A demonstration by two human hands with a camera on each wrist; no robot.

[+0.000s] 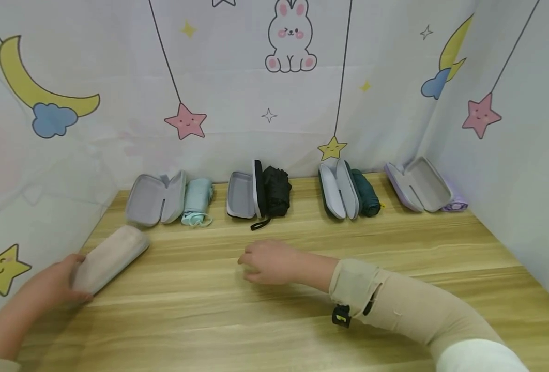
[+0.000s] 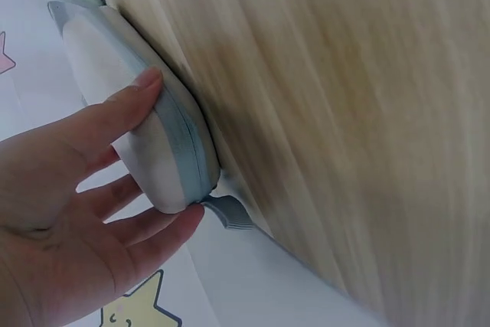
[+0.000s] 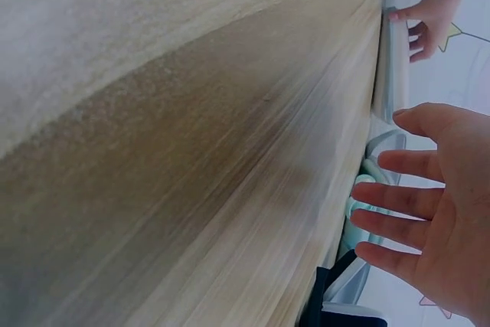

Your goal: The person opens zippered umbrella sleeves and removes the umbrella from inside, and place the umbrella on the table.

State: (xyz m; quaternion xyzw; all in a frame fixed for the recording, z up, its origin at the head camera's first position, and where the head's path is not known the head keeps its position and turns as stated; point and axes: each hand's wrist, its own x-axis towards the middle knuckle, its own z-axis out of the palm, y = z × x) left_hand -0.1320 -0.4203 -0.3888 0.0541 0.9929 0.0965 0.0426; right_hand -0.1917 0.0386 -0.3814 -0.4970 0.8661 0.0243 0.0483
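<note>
At the table's left side lies a long hard-shell case (image 1: 113, 258), beige on top with a light blue-grey edge band, closed. My left hand (image 1: 58, 287) grips its near end. In the left wrist view the thumb presses the case's upper face and the other fingers reach round its end, beside a grey pull tab (image 2: 228, 212). My right hand (image 1: 272, 262) is held low over the middle of the table and holds nothing. Its fingers (image 3: 406, 197) are spread and nearly straight in the right wrist view.
Along the back stand open cases: a grey one (image 1: 145, 199), a black one (image 1: 242, 194), a dark green one (image 1: 334, 194) and a lilac one (image 1: 425, 181). Beside them lie folded bundles in mint (image 1: 197, 199), black (image 1: 276, 191), dark green (image 1: 366, 194) and lilac (image 1: 456, 201). A printed curtain (image 1: 237, 93) hangs behind.
</note>
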